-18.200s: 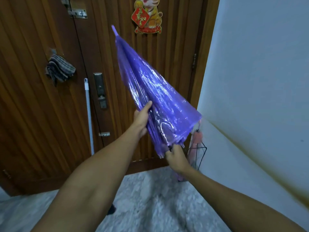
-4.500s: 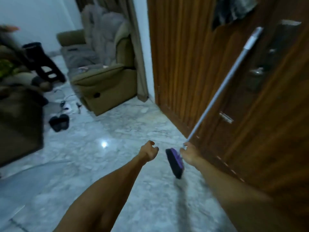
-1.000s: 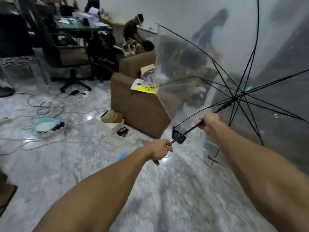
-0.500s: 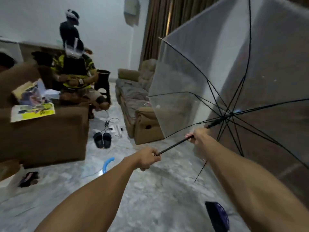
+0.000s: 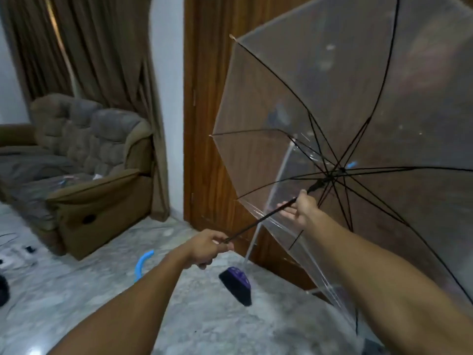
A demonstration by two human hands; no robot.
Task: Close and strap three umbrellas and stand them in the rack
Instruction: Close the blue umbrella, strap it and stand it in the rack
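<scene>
Clear umbrella (image 5: pixel 358 98) fully open | left hand (image 5: pixel 204 248) grips shaft | right hand (image 5: pixel 300 210) grips shaft

No text, label, brand, number or sign can be read anywhere in this view
</scene>
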